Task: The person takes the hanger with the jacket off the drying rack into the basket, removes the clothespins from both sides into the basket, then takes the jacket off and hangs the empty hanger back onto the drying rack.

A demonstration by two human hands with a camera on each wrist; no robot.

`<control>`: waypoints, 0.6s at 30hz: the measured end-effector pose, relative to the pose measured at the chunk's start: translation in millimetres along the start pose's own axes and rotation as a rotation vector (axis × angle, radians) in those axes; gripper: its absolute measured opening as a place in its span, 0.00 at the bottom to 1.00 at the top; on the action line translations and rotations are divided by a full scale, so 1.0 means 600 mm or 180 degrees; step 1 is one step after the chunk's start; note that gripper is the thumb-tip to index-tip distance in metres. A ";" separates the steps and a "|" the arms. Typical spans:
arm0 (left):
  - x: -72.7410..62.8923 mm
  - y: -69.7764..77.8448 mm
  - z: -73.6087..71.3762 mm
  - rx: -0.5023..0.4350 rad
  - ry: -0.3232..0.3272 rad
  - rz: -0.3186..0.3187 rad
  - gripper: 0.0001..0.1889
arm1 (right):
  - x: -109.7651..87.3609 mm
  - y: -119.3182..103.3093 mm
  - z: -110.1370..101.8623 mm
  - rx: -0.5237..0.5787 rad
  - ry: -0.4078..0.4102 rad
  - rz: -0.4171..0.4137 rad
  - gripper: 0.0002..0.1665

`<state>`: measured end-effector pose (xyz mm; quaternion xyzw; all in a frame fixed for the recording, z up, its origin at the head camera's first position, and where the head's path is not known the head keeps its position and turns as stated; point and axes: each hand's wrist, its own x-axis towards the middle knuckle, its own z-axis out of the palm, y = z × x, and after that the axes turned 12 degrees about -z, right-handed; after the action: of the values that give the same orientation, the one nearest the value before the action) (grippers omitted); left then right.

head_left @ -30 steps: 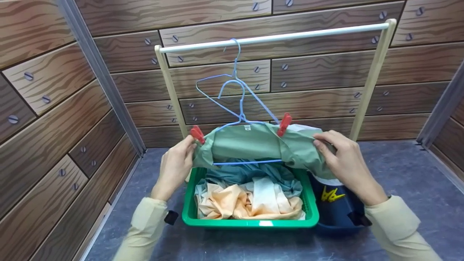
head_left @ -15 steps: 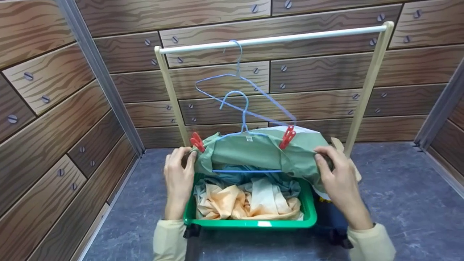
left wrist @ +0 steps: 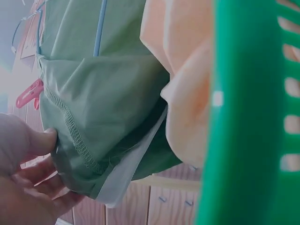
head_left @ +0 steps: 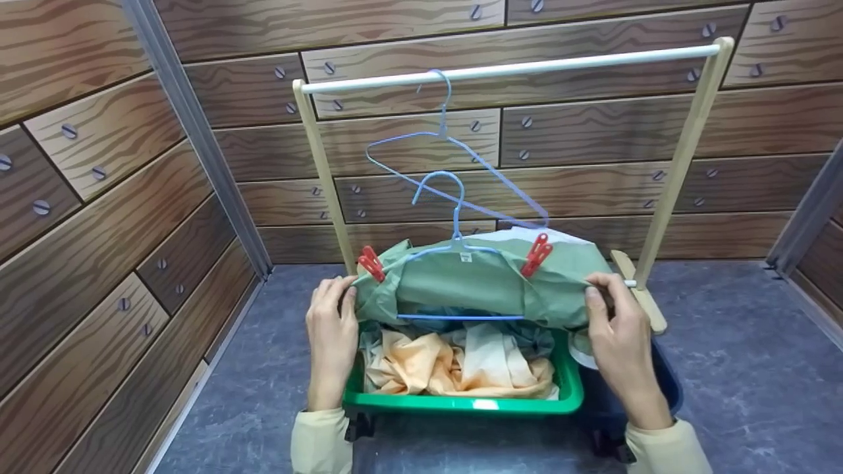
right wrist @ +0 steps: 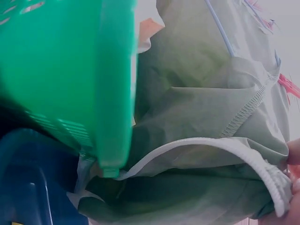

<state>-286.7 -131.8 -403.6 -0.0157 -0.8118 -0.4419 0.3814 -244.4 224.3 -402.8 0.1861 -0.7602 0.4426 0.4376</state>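
A green garment (head_left: 461, 289) with white-edged sleeves is draped on a blue hanger (head_left: 457, 220), whose hook stands up free of the rack. Two red clothespins, one at the left shoulder (head_left: 371, 264) and one at the right (head_left: 537, 255), clip cloth to hanger. My left hand (head_left: 332, 342) pinches the left sleeve; in the left wrist view its thumb presses the cloth (left wrist: 89, 117) near a stitched seam. At the opposite side my right hand (head_left: 619, 349) pinches the right sleeve, and its fingers show only at the edge of the right wrist view.
Below the garment stands a green basket (head_left: 461, 401) of crumpled peach, white and teal cloth (head_left: 421, 362). A dark blue bin (head_left: 668, 382) is right of it. Behind, another blue hanger (head_left: 507, 181) hangs from the rack's white bar (head_left: 527, 69). Wood-patterned walls enclose the space.
Both hands have lowered the garment and its hanger toward the basket, bringing the hook down away from the hanging one. The pinch on both sleeves stays.
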 end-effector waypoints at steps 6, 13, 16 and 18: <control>0.003 -0.018 -0.011 0.0217 -0.0047 0.0252 0.05 | -0.002 0.006 0.000 -0.0018 -0.0169 0.0048 0.09; 0.005 -0.034 -0.026 0.0664 0.0068 0.0666 0.04 | 0.008 -0.013 0.003 -0.0233 -0.0521 0.0032 0.11; 0.005 -0.034 -0.026 0.0660 0.0085 0.0754 0.05 | 0.015 -0.027 0.012 0.0001 -0.0631 -0.0042 0.19; 0.003 -0.032 -0.025 0.0628 0.0086 0.0797 0.05 | 0.019 -0.036 0.021 0.0269 -0.0684 -0.0053 0.25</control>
<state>-285.9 -154.7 -411.4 -0.0732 -0.8378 -0.3092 0.4441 -242.6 203.4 -385.2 0.2571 -0.7818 0.4481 0.3490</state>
